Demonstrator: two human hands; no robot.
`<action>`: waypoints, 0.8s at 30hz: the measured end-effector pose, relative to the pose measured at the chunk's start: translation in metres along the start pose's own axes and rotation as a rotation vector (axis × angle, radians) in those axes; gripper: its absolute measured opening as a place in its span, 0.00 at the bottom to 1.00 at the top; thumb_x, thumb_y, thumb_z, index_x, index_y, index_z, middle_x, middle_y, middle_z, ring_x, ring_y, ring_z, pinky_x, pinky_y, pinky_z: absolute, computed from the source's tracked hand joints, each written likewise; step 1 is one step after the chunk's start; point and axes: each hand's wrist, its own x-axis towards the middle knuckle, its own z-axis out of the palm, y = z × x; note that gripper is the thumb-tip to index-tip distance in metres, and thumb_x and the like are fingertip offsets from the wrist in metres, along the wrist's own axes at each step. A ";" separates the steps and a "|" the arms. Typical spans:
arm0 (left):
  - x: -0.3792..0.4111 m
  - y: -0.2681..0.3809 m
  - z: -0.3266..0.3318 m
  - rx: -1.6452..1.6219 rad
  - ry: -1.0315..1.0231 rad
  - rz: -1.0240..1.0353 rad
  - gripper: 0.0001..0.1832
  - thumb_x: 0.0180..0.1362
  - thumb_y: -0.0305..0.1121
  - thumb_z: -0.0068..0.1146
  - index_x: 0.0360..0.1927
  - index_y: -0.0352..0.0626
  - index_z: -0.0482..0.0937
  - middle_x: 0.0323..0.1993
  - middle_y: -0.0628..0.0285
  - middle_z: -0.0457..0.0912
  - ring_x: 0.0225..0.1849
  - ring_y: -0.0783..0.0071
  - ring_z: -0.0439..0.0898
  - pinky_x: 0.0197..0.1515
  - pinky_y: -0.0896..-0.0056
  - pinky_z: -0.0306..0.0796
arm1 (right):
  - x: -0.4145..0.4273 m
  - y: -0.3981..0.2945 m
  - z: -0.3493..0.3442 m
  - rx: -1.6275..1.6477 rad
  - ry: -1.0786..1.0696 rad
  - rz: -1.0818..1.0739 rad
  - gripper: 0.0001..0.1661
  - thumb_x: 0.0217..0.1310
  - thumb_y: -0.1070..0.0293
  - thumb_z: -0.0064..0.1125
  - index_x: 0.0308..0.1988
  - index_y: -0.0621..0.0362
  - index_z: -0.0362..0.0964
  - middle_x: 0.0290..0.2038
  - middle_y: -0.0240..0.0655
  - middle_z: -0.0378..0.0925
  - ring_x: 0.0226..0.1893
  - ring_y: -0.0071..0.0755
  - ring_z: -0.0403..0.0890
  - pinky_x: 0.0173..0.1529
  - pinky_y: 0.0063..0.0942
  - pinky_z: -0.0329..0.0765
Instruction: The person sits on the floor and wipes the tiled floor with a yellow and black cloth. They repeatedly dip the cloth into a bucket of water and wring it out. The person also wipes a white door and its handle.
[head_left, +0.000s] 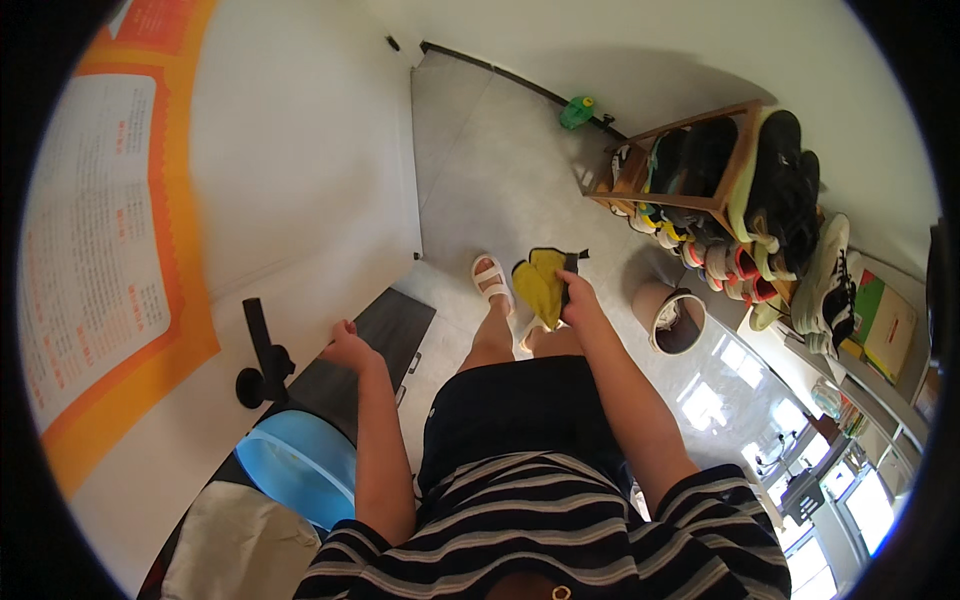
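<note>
In my right hand (579, 298), held out in front of my legs, is a yellow cloth (541, 283) with a dark edge, which hangs over the fingers' left side. My left hand (351, 346) is raised beside the white door, above a dark cabinet (377, 330); its fingers are curled, and whether they touch the door or hold anything is hidden. A black door handle (262, 360) lies to the left of that hand.
Shoes crowd a wooden shoe rack (652, 199) at the right. Near its foot stands a bin (651, 304). A green plastic bottle (577, 112) sits by the wall. At lower left are a blue basin (300, 457) and beige fabric (232, 544).
</note>
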 end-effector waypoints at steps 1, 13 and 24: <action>-0.007 0.011 0.009 0.016 0.013 -0.007 0.23 0.60 0.20 0.55 0.58 0.38 0.63 0.47 0.55 0.78 0.43 0.68 0.81 0.44 0.69 0.78 | 0.003 -0.001 0.013 0.006 0.020 -0.015 0.23 0.73 0.63 0.53 0.61 0.63 0.71 0.59 0.46 0.79 0.58 0.52 0.81 0.65 0.48 0.76; -0.037 0.021 0.093 0.000 -0.040 -0.169 0.45 0.65 0.22 0.52 0.81 0.48 0.41 0.78 0.55 0.53 0.56 0.59 0.79 0.62 0.61 0.72 | 0.109 -0.047 0.088 -0.041 0.052 0.007 0.25 0.76 0.54 0.54 0.60 0.61 0.72 0.58 0.43 0.80 0.57 0.49 0.81 0.62 0.46 0.77; -0.123 -0.119 0.312 0.121 -0.889 -0.560 0.26 0.69 0.31 0.57 0.69 0.39 0.70 0.61 0.52 0.80 0.55 0.66 0.81 0.61 0.65 0.74 | 0.287 -0.148 0.073 -0.176 0.103 -0.115 0.24 0.78 0.56 0.51 0.61 0.62 0.71 0.59 0.43 0.78 0.57 0.48 0.80 0.63 0.47 0.77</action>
